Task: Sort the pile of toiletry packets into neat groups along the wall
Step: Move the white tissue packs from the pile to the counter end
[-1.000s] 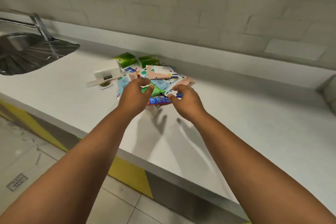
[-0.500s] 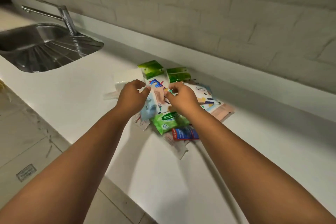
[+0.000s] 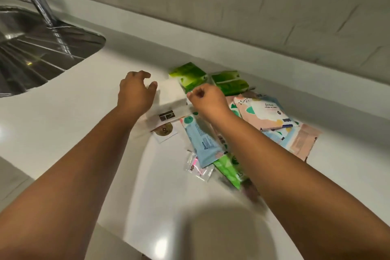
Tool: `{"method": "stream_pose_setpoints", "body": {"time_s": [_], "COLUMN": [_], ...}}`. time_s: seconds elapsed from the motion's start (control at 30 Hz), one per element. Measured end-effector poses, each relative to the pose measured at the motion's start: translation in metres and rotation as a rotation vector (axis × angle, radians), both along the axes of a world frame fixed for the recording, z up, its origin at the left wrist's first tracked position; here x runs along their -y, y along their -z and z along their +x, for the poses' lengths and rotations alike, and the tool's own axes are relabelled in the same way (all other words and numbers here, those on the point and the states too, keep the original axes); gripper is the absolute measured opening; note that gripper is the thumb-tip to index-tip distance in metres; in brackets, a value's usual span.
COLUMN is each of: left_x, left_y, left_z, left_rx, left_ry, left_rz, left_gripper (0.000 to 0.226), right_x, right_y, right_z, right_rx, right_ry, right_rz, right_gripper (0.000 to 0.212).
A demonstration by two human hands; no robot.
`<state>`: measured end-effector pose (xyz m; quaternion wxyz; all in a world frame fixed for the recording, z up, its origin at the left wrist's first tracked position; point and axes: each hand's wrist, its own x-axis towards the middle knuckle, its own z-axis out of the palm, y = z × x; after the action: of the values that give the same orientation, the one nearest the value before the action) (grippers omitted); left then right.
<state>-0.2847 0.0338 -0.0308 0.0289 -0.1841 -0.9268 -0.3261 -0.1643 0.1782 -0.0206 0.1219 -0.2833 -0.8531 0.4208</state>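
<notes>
A steel sink (image 3: 31,53) occupies the countertop's (image 3: 73,112) left end. The left hand (image 3: 135,93) grips the white packet's (image 3: 168,99) left side, fingers curled; the right hand (image 3: 207,100) pinches its right edge. The packet pile (image 3: 253,120) lies near the back edge, against the wall.

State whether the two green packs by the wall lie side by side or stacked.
Side by side. The two green packs lie next to each other near the wall, neither on top.
</notes>
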Motion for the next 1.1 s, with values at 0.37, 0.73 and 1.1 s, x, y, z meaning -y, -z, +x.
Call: {"method": "stream_pose_setpoints", "body": {"time_s": [0.37,0.73,1.1], "left_x": [0.025,0.117,0.176], "left_y": [0.009,0.014,0.021], "left_z": [-0.077,-0.123,-0.068], "left_rx": [0.22,0.336,0.337], "left_ry": [0.099,-0.011,-0.152], "left_rz": [-0.179,0.022,0.249], "left_gripper": [0.078,0.05,0.05], "right_x": [0.046,0.127,0.174], "right_y": [0.019,0.03,0.033], "right_z": [-0.085,-0.123,-0.09], "right_rx": [0.197,0.147,0.033], "right_ry": [0.169,0.05,0.059], "right_rz": [0.117,0.029,-0.088], "right_gripper": [0.044,0.033,0.025]}}
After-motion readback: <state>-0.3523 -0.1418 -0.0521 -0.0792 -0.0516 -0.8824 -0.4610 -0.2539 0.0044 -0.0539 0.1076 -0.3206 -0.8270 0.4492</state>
